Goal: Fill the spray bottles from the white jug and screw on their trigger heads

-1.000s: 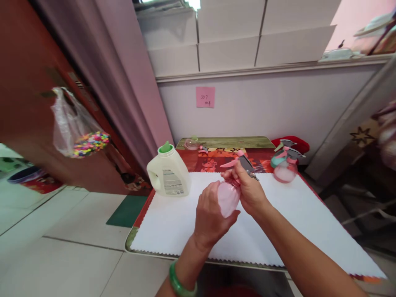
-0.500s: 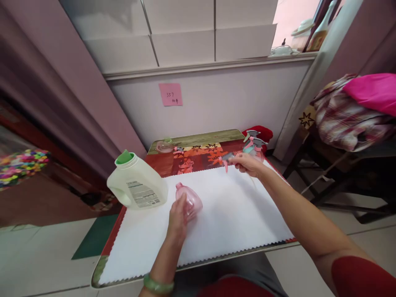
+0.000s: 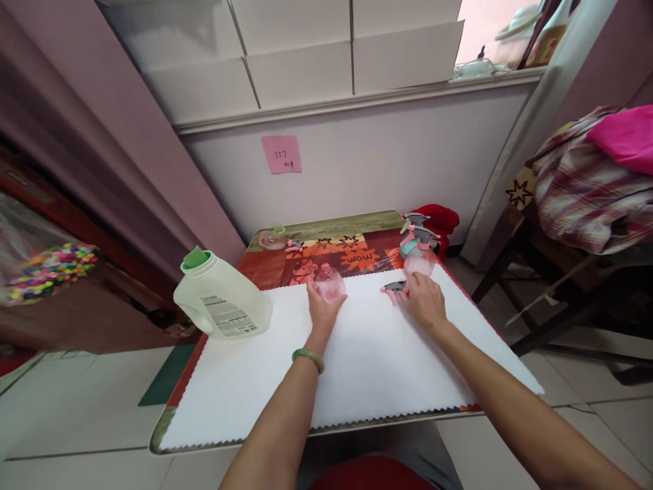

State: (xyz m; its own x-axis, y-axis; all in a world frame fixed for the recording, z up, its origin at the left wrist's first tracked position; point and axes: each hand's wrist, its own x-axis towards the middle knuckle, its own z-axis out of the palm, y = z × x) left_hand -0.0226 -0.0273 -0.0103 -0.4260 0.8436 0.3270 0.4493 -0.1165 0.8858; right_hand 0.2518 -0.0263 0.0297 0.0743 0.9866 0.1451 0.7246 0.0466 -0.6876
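My left hand (image 3: pixel 324 313) is wrapped round a small clear pink bottle (image 3: pixel 330 286), which stands with its neck uncapped near the back edge of the white cloth (image 3: pixel 367 361). To the right, my right hand (image 3: pixel 427 299) holds a grey and pink trigger spray head (image 3: pixel 392 288) low over the cloth; its far end is hidden under my fingers. Just behind that hand stands a pink spray bottle (image 3: pixel 419 264) with its grey sprayer fitted. A large whitish jug (image 3: pixel 239 299) with a green piece in its mouth (image 3: pixel 196 257) stands at the left.
At the table's back left are another clear pink bottle (image 3: pixel 272 239) and a loose spray head (image 3: pixel 294 246). A teal spray bottle (image 3: pixel 407 248) stands at the back right, beside a red cloth item (image 3: pixel 441 221). A pink note (image 3: pixel 281 154) hangs on the wall.
My left hand has carried the pink bottle away from me and set it upright near the cloth's back edge. My right hand has brought the spray head down and slightly right.
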